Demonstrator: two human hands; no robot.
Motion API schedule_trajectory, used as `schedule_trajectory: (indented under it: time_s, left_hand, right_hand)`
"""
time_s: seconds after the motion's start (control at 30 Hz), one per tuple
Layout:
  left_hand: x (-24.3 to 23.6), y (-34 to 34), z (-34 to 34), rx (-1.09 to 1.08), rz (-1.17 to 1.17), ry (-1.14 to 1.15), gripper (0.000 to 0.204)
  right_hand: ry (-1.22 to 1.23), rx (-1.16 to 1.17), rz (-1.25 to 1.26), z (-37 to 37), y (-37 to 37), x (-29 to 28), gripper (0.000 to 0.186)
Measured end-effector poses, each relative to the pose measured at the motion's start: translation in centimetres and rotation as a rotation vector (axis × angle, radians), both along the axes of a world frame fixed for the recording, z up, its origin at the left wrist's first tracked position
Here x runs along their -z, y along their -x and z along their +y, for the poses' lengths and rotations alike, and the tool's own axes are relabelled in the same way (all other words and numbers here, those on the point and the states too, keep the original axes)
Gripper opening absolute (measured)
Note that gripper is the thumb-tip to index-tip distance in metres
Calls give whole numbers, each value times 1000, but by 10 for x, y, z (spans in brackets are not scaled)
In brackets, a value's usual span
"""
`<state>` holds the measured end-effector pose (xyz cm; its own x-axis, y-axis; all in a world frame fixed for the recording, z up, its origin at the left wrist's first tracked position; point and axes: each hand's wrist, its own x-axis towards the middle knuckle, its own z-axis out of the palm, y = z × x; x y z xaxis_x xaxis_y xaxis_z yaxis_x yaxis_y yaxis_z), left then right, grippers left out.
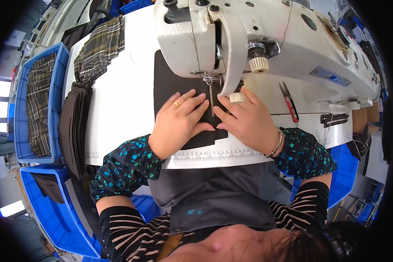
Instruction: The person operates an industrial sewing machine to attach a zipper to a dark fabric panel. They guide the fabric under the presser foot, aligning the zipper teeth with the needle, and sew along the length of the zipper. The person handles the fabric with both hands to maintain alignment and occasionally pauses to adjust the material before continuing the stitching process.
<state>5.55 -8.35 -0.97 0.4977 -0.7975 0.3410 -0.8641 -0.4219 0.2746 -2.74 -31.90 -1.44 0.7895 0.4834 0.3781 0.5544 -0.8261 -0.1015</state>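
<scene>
A dark brown fabric piece (174, 74) lies under the white sewing machine's presser foot (211, 80), with a narrow metal strip, possibly a zipper (212, 99), running down from the foot. My left hand (180, 120) lies open on the fabric left of this strip, fingers pointing forward and thumb toward it. My right hand (244, 122) rests open just right of the strip, fingers on the fabric and partly beside a knurled knob (237, 97). Both thumbs are near each other below the strip. The fabric under my hands is partly hidden.
Plaid fabric (98, 48) and stacked dark pieces (72, 126) lie at the table's left. Blue bins (18, 113) flank that side; another (345, 174) is below right. Red-handled snips (291, 105) and a small dark item (334, 121) lie right. A printed ruler (205, 157) runs along the front edge.
</scene>
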Motion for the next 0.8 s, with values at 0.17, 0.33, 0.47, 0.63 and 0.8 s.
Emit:
schedule_trajectory:
  time_s: [0.17, 0.33, 0.47, 0.63, 0.8]
  left_hand:
    - [11, 12, 4, -7, 110, 102, 36]
    - [11, 16, 1, -27, 149, 144, 31]
    - [13, 18, 0, -27, 119, 128, 34]
    - [10, 20, 0, -3, 56, 64, 41]
    - [3, 10, 0, 79, -6, 31, 44]
  right_hand:
    - [-52, 6, -2, 7, 3, -4, 35]
    - [-73, 19, 18, 6, 2, -2, 32]
    - [-77, 19, 8, 5, 2, -3, 33]
    - [-40, 18, 14, 6, 4, -5, 33]
    - [-44, 8, 9, 9, 7, -7, 32]
